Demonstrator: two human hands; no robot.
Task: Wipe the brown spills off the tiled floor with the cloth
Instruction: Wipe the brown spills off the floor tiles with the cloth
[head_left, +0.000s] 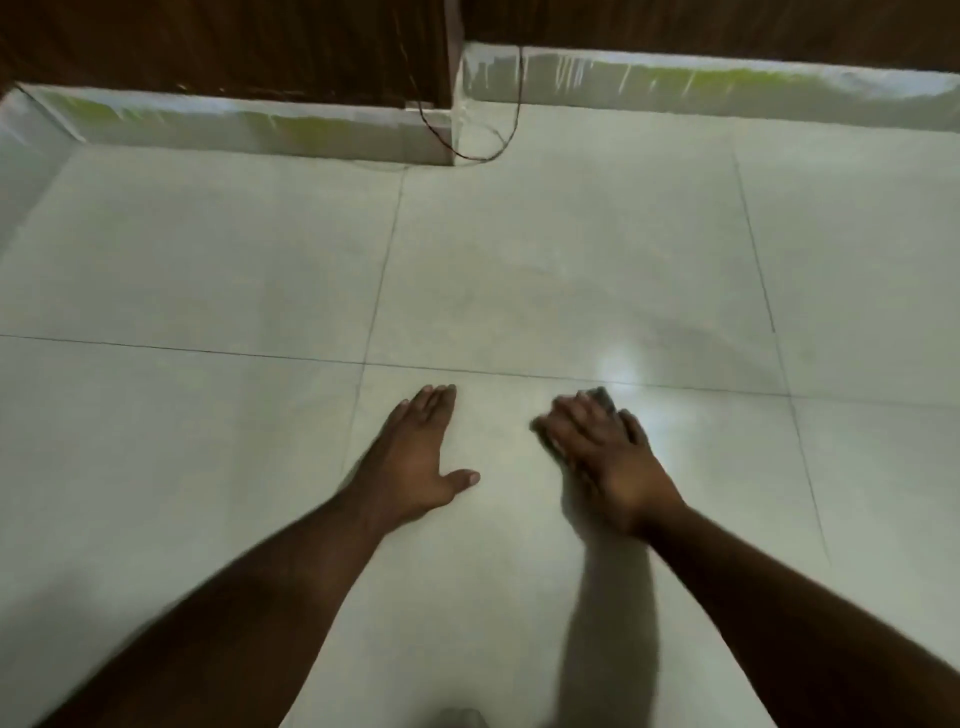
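Observation:
My left hand (415, 457) lies flat on the pale tiled floor (571, 249), fingers straight and thumb spread to the right. My right hand (597, 447) is to its right, blurred, and presses down on a dark cloth (602, 396). Only a small edge of the cloth shows beyond the fingertips; the rest is hidden under the hand. No brown spill stands out on the tiles. A faint curved wet smear (691, 332) lies just beyond the right hand, beside a bright glare patch (618, 364).
Dark wooden panels (234, 47) with a pale skirting (260, 124) close off the far side, stepping back at a corner (454, 130). A thin cable (511, 114) hangs down there and loops onto the floor. Grout lines cross the tiles.

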